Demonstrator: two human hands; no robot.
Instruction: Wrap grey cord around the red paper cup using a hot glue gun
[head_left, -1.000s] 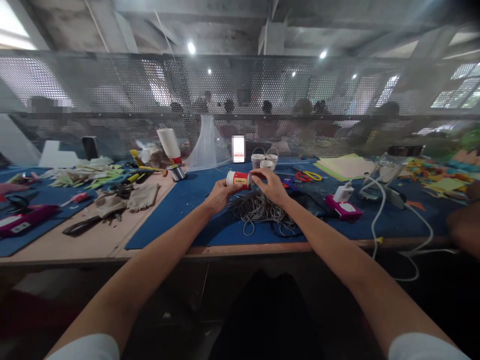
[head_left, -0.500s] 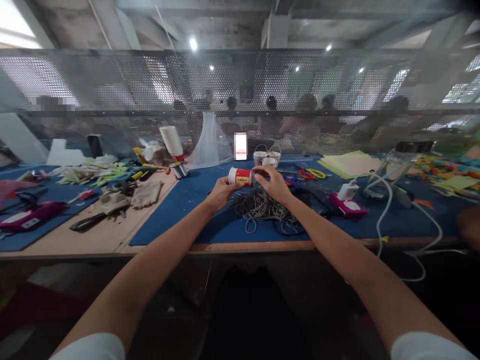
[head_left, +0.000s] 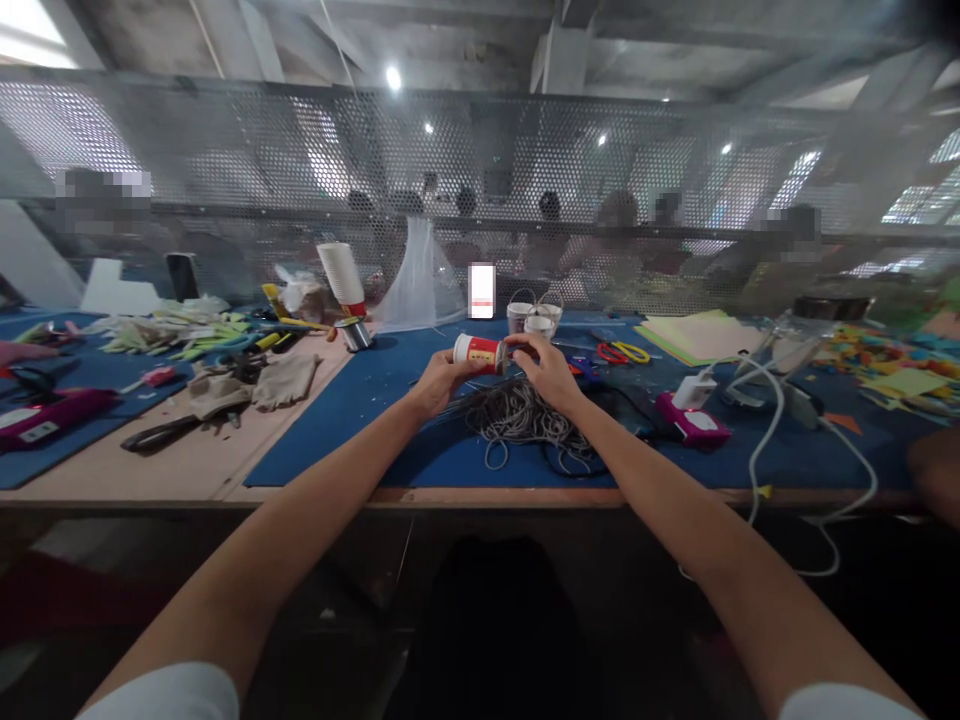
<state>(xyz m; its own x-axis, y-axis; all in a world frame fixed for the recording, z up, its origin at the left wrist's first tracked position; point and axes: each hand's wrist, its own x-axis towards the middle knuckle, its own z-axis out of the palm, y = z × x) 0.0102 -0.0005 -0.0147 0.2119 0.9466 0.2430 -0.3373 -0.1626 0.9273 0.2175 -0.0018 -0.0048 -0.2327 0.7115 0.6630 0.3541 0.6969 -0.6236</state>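
Note:
A red and white paper cup (head_left: 478,352) lies on its side in the air above the blue mat (head_left: 360,410). My left hand (head_left: 435,380) is closed round its left end. My right hand (head_left: 546,368) is closed on its right end, fingers pinched at the cup's mouth. Just below both hands a tangled heap of grey cord (head_left: 525,425) lies on the mat, and a strand seems to run up to the cup.
Two white cups (head_left: 531,318) and scissors with red and yellow handles (head_left: 619,352) lie beyond my hands. A magenta glue gun (head_left: 691,424) with white cable is at the right, gloves (head_left: 247,384) and tools at the left. A perforated metal screen (head_left: 480,190) backs the bench, with people behind it.
My hands and the cup stay almost in place. The view has shifted slightly. My right fingers have moved a little at the cup's mouth.

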